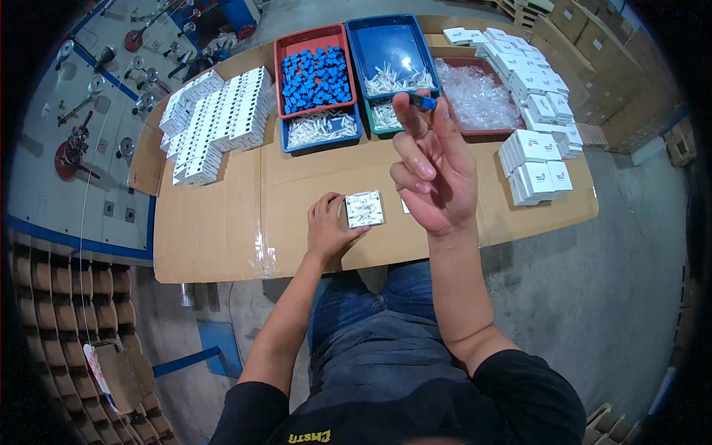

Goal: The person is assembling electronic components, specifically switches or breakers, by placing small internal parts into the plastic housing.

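My right hand is raised over the table, with thumb and forefinger pinching a small blue and black plastic piece. Below and to its left, a white square plastic unit lies on the cardboard, its upper face showing moulded details. My left hand holds this unit at its left side and near edge, with the thumb along the near edge. A sliver of another white thing shows beside my right hand, which hides the rest.
A red tray of blue pieces and blue trays of white pins stand at the back. Rows of white units are at left. A dark red tray of clear plastic and stacked white boxes are at right. Cardboard covers the table.
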Demonstrator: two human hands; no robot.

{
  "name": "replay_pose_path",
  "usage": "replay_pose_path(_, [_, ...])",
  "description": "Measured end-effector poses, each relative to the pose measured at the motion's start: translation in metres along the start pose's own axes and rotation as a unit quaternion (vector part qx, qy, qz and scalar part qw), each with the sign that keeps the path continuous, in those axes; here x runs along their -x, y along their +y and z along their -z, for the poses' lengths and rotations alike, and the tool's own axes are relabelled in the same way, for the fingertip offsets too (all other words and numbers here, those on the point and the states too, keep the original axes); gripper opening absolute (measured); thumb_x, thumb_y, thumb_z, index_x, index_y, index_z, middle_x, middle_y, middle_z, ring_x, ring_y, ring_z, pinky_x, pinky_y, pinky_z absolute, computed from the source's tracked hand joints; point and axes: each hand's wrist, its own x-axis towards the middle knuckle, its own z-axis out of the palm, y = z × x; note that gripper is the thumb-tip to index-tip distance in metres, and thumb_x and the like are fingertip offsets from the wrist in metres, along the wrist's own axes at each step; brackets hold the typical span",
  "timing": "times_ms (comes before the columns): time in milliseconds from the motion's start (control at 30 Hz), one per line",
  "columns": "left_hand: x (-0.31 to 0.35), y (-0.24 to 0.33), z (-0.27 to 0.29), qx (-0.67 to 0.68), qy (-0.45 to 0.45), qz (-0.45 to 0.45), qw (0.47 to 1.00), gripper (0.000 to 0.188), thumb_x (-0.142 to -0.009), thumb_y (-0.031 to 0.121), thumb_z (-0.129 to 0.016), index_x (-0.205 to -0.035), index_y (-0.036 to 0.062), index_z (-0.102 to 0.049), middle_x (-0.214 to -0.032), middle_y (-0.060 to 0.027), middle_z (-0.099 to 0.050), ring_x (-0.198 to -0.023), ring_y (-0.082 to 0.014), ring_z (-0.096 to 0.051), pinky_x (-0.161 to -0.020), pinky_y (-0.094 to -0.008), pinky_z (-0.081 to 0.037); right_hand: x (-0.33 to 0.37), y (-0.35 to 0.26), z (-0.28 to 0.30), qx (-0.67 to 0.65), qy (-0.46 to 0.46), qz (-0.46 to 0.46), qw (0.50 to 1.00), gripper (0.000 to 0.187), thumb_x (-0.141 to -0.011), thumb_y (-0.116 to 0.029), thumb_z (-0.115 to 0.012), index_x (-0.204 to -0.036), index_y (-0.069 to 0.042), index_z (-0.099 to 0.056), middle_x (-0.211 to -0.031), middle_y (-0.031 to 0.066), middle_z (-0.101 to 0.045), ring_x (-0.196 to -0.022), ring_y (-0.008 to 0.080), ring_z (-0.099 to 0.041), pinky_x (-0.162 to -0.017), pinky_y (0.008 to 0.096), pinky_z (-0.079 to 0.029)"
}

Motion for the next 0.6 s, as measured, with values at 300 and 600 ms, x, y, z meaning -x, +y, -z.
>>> replay_pose_path(300, [-0.0045, -0.0033, 0.0003, 0.009, 0.0, -0.006, 1.0, 0.089, -0.068, 0.059, -0.082, -0.133, 0.0035, -0.057, -0.135, -0.0132, -0.053, -0.131, -0.031, -0.046, -0.114, -0.0456, -0.03, -0.0025, 0.0008, -0.0054, 0.014, -0.001, 0.04, 0.999, 0.032, -0.107, -0.021, -0.051, -0.139, -0.019, -0.05, -0.141, 0.0232, -0.055, -0.064, 0.0091, -0.053, -0.05, 0.0207, -0.044])
replay_pose_path(600, [-0.0019, -0.0033, 0.0021, 0.005, 0.002, -0.003, 1.0, 0.089, -0.067, 0.057, -0.084, -0.133, 0.0027, -0.058, -0.136, -0.0154, -0.053, -0.13, -0.0343, -0.047, -0.112, -0.046, -0.033, -0.0024, 0.002, 0.0033, 0.062, -0.045, 0.042, 0.996, 0.036, -0.11, -0.029, -0.043, -0.144, -0.022, -0.05, -0.142, 0.0134, -0.056, -0.062, 0.0043, -0.046, -0.052, 0.0176, -0.041])
